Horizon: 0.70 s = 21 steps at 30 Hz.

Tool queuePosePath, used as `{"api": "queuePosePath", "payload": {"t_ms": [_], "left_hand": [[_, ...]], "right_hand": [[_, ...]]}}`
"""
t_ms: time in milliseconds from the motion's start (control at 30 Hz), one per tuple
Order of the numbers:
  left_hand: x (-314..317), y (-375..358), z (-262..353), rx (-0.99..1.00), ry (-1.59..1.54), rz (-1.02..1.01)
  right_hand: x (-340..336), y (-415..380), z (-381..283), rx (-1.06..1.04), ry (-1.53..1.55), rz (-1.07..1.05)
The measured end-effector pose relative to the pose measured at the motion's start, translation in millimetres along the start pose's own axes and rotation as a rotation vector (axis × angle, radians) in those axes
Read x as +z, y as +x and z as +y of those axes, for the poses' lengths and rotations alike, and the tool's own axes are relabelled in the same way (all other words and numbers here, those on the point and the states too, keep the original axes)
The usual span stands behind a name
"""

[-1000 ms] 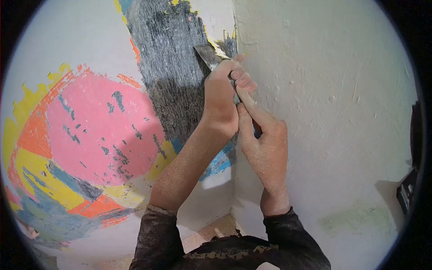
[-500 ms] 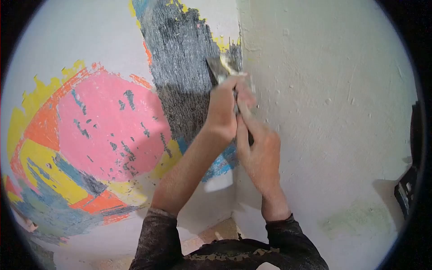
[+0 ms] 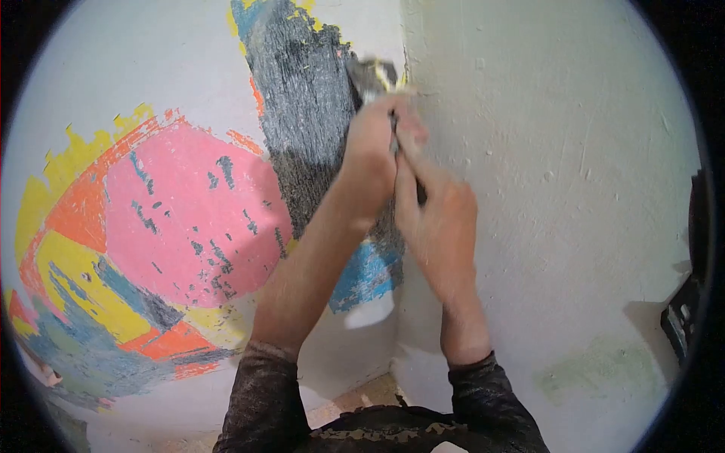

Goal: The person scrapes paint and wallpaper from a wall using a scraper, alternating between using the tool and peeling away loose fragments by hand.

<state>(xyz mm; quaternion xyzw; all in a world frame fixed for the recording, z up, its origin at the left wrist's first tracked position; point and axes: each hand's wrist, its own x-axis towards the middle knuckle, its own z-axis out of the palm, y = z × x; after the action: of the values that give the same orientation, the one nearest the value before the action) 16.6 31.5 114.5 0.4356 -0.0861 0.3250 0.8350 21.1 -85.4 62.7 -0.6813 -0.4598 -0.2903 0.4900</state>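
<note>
Both my hands are closed on one scraper (image 3: 370, 78), whose broad blade points up against the painted wall (image 3: 298, 98) close to the corner. My left hand (image 3: 374, 143) wraps round it just below the blade. Lower and to the right, my right hand (image 3: 442, 211) grips the handle, its fingers reaching up beside the left. A curl of yellow and white paint lies on the blade. Around the blade are dark grey scraped paint and ragged yellow edges. Most of the handle is hidden by my fingers.
A pink circle (image 3: 189, 219) with grey chips, ringed by orange and yellow, covers the left wall. Blue paint (image 3: 366, 275) shows low by the corner. The pale right wall (image 3: 544, 189) meets it there. A dark object (image 3: 680, 317) stands at the right edge.
Both my hands and the scraper have moved up along the wall near the corner. More of the blue patch shows below them.
</note>
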Motion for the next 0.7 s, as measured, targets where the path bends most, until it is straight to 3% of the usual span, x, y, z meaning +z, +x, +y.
{"api": "queuePosePath", "payload": {"t_ms": [67, 133, 167, 267, 367, 433, 500, 633, 700], "left_hand": [[2, 7, 3, 0.03, 0.054, -0.082], [12, 9, 6, -0.051, -0.198, -0.049], [9, 3, 3, -0.028, -0.04, 0.004], [-10, -24, -16, -0.079, -0.162, 0.048], [-4, -5, -3, -0.011, -0.069, 0.085], [1, 11, 10, 0.01, 0.0, 0.112], [16, 26, 29, -0.062, -0.09, -0.218], [3, -3, 6, 0.002, 0.012, -0.066], [-6, -16, -1, -0.111, -0.192, 0.08]], "right_hand": [[-2, 6, -1, -0.021, -0.001, 0.048], [-6, 12, 1, -0.003, 0.063, 0.037], [-6, 2, 2, 0.002, 0.06, 0.036], [-2, -19, 4, -0.018, 0.031, 0.019], [2, -8, -1, 0.094, 0.049, -0.111], [2, 18, -5, -0.061, 0.104, 0.11], [-8, 30, -11, -0.032, 0.12, 0.09], [-14, -2, -5, -0.008, 0.049, -0.055], [-7, -11, -7, 0.027, 0.069, -0.072]]}}
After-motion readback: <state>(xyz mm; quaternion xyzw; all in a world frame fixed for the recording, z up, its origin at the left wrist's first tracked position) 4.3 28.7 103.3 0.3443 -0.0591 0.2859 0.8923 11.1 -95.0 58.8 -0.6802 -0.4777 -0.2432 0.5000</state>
